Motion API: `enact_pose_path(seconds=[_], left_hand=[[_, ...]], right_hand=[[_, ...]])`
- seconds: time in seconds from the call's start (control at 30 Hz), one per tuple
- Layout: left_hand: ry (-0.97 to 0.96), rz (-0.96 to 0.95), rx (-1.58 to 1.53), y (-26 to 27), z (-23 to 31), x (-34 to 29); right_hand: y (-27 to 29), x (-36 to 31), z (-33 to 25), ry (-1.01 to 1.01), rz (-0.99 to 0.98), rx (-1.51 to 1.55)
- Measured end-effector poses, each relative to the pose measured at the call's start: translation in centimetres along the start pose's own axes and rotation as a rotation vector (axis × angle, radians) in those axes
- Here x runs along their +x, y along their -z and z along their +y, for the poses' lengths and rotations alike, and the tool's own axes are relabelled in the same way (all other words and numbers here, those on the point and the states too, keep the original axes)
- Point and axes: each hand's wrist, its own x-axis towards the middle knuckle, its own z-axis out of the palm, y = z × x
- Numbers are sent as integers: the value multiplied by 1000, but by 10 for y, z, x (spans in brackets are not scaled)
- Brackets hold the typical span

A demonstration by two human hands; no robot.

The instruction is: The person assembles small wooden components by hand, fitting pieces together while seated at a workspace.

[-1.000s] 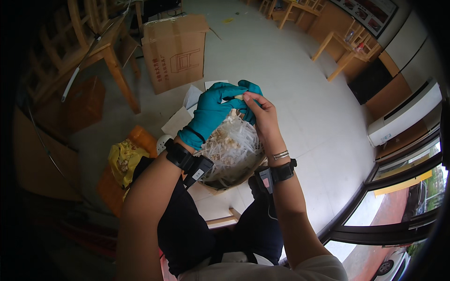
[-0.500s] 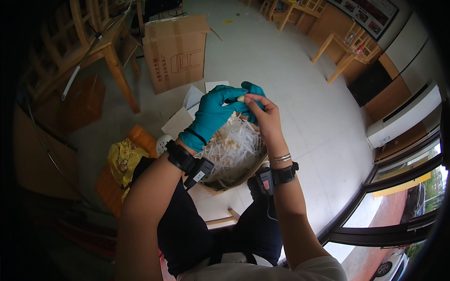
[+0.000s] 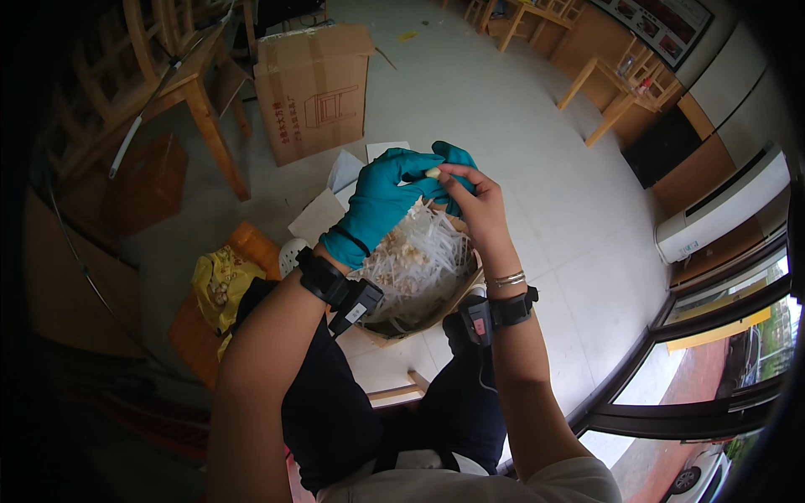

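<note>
My left hand (image 3: 381,197), in a teal rubber glove, is closed with its fingers curled round at the top of the box. Between its fingertips and mine on the right shows a small pale garlic clove (image 3: 433,173). My bare right hand (image 3: 482,205) pinches that clove between thumb and fingers from the right. Below both hands, a cardboard box (image 3: 394,339) holds a heap of white shredded strips (image 3: 419,260) with beige papery skins on it. The lower part of the gloved fingers is partly hidden behind my right hand.
A yellow plastic bag (image 3: 220,289) with garlic bulbs lies on an orange crate (image 3: 194,348) at left. A large carton (image 3: 312,92) stands ahead, near a wooden table (image 3: 205,126). White paper pieces (image 3: 320,214) lie beside the box. Glass doors (image 3: 713,360) are at right.
My right hand has shifted slightly right and down, and a bit more of the clove shows. My left hand has hardly moved.
</note>
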Motion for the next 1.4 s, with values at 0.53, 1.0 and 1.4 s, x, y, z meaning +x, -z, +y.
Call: enact_pose_path(seconds=[0.53,1.0,1.4], left_hand=[[-12,-5,-1,0,-1,0],[234,-45,-262,-3,-5,0],[263,-31,-368,-9,10,-3]], right_hand=[[3,0,-3,4,-27,-43],[5,-3,-7,1,0,-180],[-7,1,11,253,172,-276]])
